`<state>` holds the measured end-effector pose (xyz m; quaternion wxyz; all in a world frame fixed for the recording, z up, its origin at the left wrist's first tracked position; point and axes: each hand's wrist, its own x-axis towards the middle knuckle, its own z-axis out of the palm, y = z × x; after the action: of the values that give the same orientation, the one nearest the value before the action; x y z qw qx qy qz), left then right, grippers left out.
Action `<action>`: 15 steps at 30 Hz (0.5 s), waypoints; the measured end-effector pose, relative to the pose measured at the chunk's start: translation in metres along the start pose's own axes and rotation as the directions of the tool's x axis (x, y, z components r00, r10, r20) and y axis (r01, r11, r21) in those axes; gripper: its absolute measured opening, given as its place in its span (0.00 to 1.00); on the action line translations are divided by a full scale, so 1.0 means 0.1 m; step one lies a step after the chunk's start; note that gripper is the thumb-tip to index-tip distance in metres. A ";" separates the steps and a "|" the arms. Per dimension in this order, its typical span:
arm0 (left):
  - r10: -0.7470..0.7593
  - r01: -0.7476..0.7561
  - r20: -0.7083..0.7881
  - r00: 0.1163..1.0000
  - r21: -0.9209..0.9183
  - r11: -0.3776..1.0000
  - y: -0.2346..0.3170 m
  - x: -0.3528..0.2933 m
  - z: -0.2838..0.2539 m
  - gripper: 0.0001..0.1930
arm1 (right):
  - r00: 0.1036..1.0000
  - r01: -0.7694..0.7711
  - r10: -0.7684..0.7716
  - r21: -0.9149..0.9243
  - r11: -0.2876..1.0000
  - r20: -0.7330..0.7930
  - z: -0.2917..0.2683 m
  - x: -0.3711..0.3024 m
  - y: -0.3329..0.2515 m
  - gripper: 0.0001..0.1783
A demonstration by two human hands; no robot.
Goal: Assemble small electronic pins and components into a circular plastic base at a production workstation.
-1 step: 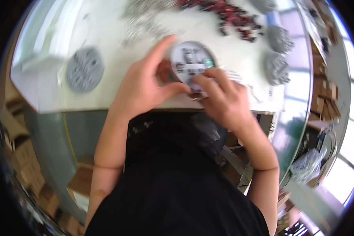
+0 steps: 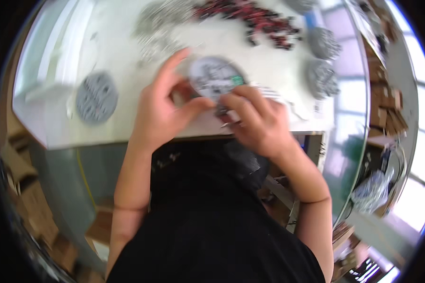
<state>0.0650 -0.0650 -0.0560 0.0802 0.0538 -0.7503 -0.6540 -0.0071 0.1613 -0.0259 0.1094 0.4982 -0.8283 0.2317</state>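
A round grey disc with dark cut-outs or raised parts and a small green patch [image 2: 216, 75] is held above the near part of the white table, blurred by motion. Its left edge rests between the thumb and fingers of my left hand [image 2: 163, 106], which curve around it. Against the disc's near right edge, the bent fingers of my right hand [image 2: 257, 115] grip it. A small dark and shiny part [image 2: 224, 118] shows just below the disc by my right fingertips; its kind cannot be made out.
Another grey disc [image 2: 97, 97] lies on the white table [image 2: 120, 85] at the left. Beyond my hands are a heap of clear or silvery small parts [image 2: 163, 23] and a scatter of red and black parts [image 2: 255, 19]. Several grey discs in stacks [image 2: 323, 78] stand at the right.
The whole view has shifted slightly, so the table sits a little lower and further left. Both hands still hold the disc, which now looks more tilted.
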 end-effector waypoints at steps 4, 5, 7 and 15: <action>0.103 -0.110 -0.066 0.993 -0.120 0.987 0.31 0.05 0.27 0.33 | 0.925 -0.001 0.004 0.008 1.000 -0.380 -0.06 0.05 -0.10 0.27; 0.161 -0.177 -0.141 0.977 -0.105 0.979 0.41 0.07 0.36 0.30 | 0.862 0.045 -0.040 -0.002 0.999 -0.506 -0.11 0.06 -0.10 0.27; 0.261 -0.296 -0.293 0.920 -0.080 0.952 0.56 0.10 0.55 0.24 | 0.837 -0.009 -0.019 -0.047 0.999 -0.547 -0.27 0.02 -0.05 0.26; 0.358 -0.337 -0.092 0.929 0.188 0.923 0.89 0.14 0.91 0.14 | 0.462 -0.616 0.350 -0.011 0.788 -0.815 -1.29 -0.53 1.36 0.17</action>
<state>0.0358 0.0334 0.0204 0.2369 -0.0328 -0.7940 -0.5590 -0.1070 0.3198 0.0265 0.4599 0.0642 -0.8282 0.3138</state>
